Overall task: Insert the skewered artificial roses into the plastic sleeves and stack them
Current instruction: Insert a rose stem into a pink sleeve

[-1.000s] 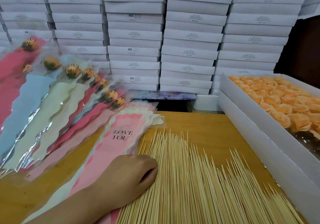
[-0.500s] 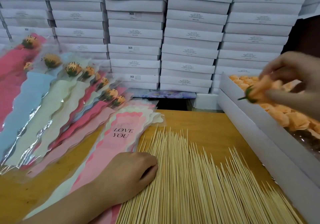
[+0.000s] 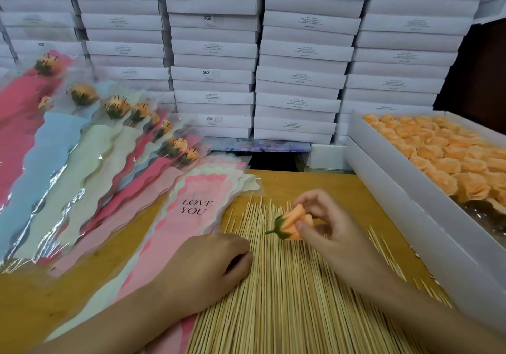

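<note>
Right hand (image 3: pixel 325 227) pinches a soft orange rose (image 3: pixel 293 223), green base leftward, above thin wooden skewers (image 3: pixel 287 293). Left hand (image 3: pixel 208 263) lies knuckles-up at their edge, fingers (image 3: pixel 242 257) curled under; whether they hold 1 is unclear. Glossy scalloped sleeves (image 3: pixel 197 225) lie alongside on the counter (image 3: pixel 315 186).

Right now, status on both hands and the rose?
Right hand pinches orange rose, no skewer in it yet. Left hand curled on skewer pile, grip unclear. Nothing between them.

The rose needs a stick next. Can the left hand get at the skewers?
Likely yes: the left hand rests on the skewers; the right hand holds the rose clear of it.
</note>
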Demonstrator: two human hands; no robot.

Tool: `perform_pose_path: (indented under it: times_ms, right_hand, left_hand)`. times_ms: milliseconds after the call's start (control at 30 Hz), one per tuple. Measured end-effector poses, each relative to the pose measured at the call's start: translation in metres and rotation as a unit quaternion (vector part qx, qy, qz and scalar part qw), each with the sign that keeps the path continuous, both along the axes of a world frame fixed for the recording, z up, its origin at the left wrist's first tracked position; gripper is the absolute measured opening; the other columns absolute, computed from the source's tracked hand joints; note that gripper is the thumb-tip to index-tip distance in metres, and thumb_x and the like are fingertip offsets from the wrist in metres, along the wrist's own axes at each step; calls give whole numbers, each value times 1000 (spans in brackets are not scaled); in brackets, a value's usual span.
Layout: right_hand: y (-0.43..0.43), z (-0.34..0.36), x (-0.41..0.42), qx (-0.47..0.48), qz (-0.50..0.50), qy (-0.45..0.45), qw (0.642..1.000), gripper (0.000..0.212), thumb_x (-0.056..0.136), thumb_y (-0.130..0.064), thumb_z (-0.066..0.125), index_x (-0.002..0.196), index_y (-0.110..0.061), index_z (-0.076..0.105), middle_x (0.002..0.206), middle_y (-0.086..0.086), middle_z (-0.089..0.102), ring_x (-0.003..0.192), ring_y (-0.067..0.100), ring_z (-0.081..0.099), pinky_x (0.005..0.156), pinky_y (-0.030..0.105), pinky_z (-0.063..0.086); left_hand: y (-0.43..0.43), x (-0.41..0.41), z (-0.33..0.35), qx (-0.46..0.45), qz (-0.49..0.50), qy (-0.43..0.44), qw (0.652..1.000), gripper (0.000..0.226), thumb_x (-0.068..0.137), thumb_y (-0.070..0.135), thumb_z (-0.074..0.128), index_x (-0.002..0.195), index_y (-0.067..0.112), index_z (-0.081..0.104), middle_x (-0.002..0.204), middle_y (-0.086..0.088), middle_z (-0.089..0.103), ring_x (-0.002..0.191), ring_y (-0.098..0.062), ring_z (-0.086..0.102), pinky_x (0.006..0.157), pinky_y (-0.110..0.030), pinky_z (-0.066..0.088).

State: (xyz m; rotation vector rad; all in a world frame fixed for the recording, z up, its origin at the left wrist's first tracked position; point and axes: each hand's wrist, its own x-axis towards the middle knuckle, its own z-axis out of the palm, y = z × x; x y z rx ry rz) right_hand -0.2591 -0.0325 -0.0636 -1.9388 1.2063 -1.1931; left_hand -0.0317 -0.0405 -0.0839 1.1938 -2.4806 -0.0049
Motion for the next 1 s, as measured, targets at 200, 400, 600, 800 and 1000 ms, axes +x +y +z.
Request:
perform_pose_path:
  times_ms: [200, 400, 600, 800, 1000]
  right_hand:
    - [2, -6, 2, -17, -8, -39, 999, 20, 94, -13, 59, 105, -30, 56, 105, -17, 69, 76, 21, 68, 72, 45, 52]
    - [1, -9, 3, -69, 32, 33, 997, 26, 92, -11, 62, 106, -31, 55, 106, -22, 65, 105, 3, 61, 77, 19, 50]
    - [0, -11, 3, -78, 71, 47, 993, 32, 88, -16, 67, 107, -37, 54, 111, -23, 62, 113, 3, 58, 82, 20, 52]
    - [-1, -12, 4, -90, 48, 17, 995, 37, 83, -45, 66, 115, -35, 51, 117, -21, 59, 114, 5, 57, 90, 16, 48]
    - [-7, -19, -3, -76, -35, 97, 992, 22, 91, -37, 59, 107, -42, 46, 73, -12, 52, 62, 8, 49, 57, 23, 41]
  left_hand:
    - [2, -11, 7, 41, 8, 251, 967, 13, 92, 22, 61, 100, 31, 56, 89, 13, 56, 81, -9, 55, 64, -17, 42]
    - [0, -16, 1, 155, -61, 310, 936, 58, 86, 15, 73, 135, 33, 48, 125, 19, 55, 113, -12, 56, 86, -24, 50]
    - [-2, -17, 0, 185, -65, 337, 921, 36, 84, 15, 74, 115, 27, 60, 108, 17, 63, 100, -13, 62, 79, -25, 52]
    - [-5, -16, 0, 220, -48, 399, 889, 32, 82, 5, 75, 106, 19, 60, 99, 8, 66, 91, -15, 63, 75, -30, 52]
    - [-11, -11, 2, 318, -31, 539, 779, 52, 74, 16, 72, 124, 18, 54, 110, -16, 68, 93, -25, 64, 87, -32, 49]
